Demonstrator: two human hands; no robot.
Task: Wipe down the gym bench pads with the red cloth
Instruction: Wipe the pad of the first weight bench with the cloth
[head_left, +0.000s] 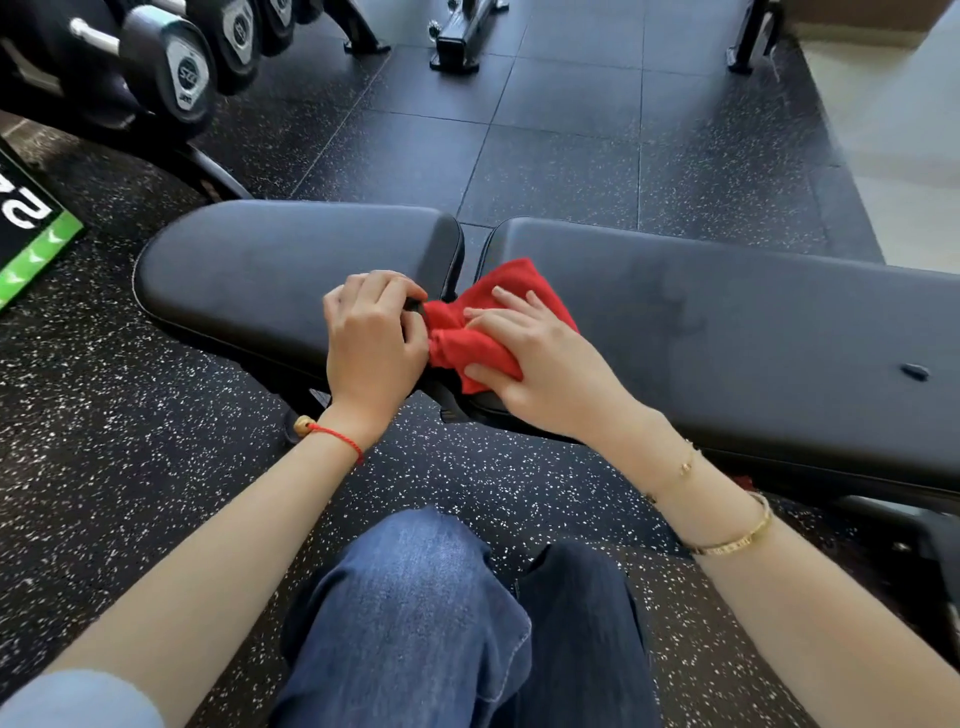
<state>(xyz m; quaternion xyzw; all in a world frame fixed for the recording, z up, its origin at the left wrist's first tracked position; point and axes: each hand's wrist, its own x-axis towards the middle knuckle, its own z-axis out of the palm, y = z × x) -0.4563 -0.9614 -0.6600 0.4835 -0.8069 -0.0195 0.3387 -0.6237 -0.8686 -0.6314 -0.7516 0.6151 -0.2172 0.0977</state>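
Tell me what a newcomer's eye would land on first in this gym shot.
The red cloth stands out first, bunched over the gap between the two dark bench pads. The right hand presses it flat onto the long pad, while the left hand pinches its end at the short pad. Dumbbells sit on a rack at the upper left.

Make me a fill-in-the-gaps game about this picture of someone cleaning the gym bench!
1. The cloth on the bench is ____ in colour.
2. The right hand lies flat on the ____.
3. The bench has ____ dark pads, a shorter left pad and a longer right pad.
4. The weights on the rack are in the top ____ corner of the picture.

Missing words: red; cloth; two; left
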